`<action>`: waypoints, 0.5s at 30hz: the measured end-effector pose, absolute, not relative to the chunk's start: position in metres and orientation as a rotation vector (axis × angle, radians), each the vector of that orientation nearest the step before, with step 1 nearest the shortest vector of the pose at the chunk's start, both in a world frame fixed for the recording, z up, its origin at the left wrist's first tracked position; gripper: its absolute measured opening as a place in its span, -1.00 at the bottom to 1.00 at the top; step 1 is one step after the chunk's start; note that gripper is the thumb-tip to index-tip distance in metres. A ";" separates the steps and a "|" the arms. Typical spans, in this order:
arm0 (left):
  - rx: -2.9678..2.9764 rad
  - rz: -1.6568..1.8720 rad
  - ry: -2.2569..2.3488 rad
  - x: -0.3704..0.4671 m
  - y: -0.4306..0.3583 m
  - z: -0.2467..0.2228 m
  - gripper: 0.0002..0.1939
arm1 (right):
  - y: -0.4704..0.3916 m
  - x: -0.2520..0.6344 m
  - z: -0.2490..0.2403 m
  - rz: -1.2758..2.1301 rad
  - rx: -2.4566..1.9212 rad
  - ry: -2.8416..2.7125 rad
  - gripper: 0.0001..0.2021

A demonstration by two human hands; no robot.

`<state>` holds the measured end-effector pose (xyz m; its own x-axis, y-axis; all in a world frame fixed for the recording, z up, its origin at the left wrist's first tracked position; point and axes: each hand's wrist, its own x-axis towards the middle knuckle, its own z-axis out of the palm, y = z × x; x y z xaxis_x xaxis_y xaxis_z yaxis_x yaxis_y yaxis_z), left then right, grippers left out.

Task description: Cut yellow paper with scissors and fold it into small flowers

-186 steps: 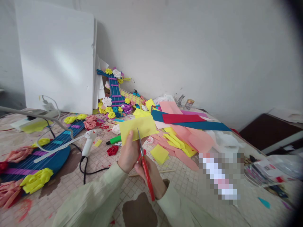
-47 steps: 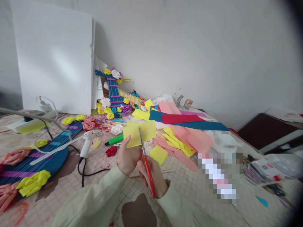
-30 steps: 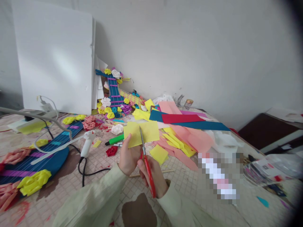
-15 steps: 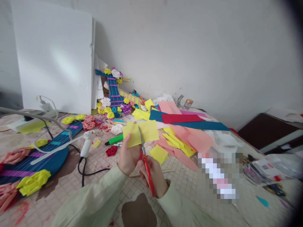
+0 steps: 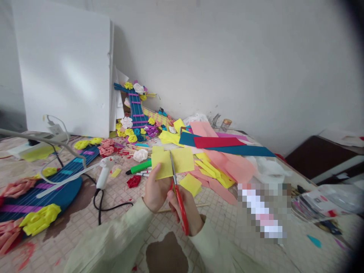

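My left hand (image 5: 155, 191) is closed on a yellow sheet of crepe paper (image 5: 162, 165), with the thumb across its front. In my right hand (image 5: 189, 210) is a pair of scissors (image 5: 181, 206) with red handles. Its blades lie across the middle of the yellow sheet, pointing up and away from me; a line divides the sheet there, and I cannot tell how far the cut runs. A smaller yellow square (image 5: 190, 184) lies on the table just beyond my right hand. Left of the sheet are a green marker (image 5: 140, 167) and a red paper flower (image 5: 134, 181).
A white glue gun (image 5: 104, 173) with a black cord stands at left, beside a blue paper guitar (image 5: 65, 189) with flowers. Another decorated guitar (image 5: 138, 110) leans at the back. Crepe paper strips (image 5: 222, 142) are heaped behind my hands. A power strip (image 5: 31, 146) sits far left.
Both hands, the yellow sheet and the scissors have shifted slightly to the right together. The blades still lie across the sheet.
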<state>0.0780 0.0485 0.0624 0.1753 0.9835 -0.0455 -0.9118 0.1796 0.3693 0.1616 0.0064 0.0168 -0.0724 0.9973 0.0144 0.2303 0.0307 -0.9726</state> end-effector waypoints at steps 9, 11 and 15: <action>0.286 1.359 0.282 0.079 0.048 0.063 -0.68 | 0.006 0.162 0.017 1.110 -1.339 -1.433 -0.61; 0.279 1.355 0.281 0.079 0.048 0.063 -0.68 | 0.006 0.161 0.017 1.119 -1.340 -1.420 -0.60; 0.285 1.340 0.288 0.079 0.047 0.064 -0.68 | 0.007 0.161 0.015 1.134 -1.334 -1.419 -0.60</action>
<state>0.0791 0.0471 0.0638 0.2044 0.9781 -0.0406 -0.9085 0.2049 0.3641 0.1610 0.0067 0.0154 -0.0593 0.9982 0.0026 0.2175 0.0155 -0.9759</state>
